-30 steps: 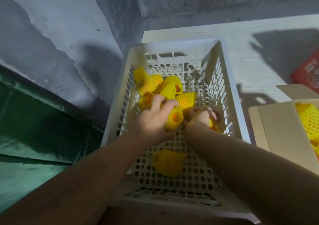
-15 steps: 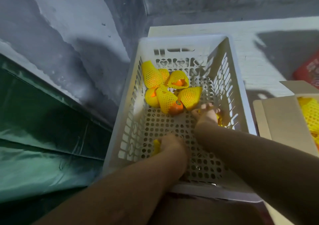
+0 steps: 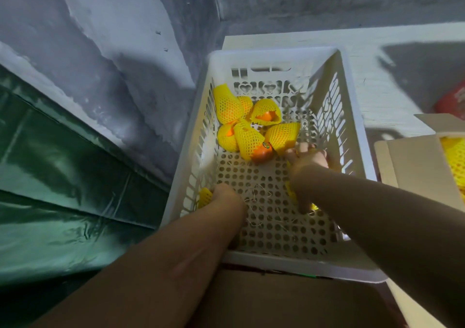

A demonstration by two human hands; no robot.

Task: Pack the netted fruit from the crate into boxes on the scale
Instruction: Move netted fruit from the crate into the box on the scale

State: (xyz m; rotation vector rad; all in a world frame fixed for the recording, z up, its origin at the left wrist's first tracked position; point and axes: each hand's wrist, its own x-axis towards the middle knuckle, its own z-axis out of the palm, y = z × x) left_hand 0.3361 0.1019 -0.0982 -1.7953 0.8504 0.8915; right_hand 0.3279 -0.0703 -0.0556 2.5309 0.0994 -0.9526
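A white perforated crate (image 3: 271, 53) holds several oranges in yellow foam nets (image 3: 251, 126), heaped at its far left. My left hand (image 3: 226, 198) is down at the crate's near left, fingers curled over a netted fruit (image 3: 205, 196) of which only a yellow edge shows. By the right wall, my right hand (image 3: 308, 157) curls over another netted fruit (image 3: 292, 193), mostly hidden under the wrist. An open cardboard box (image 3: 415, 166) at the right edge has netted fruit (image 3: 454, 161) inside. No scale is visible.
The crate sits on a white table (image 3: 390, 40) against a grey wall. A green tarpaulin (image 3: 63, 176) lies to the left. A red package (image 3: 453, 101) sits behind the box. A brown cardboard surface (image 3: 276, 302) is below the crate's near rim.
My left hand left the heap and drew back to the crate's near left, closing over the lone netted fruit there. My right hand stayed by the right wall.
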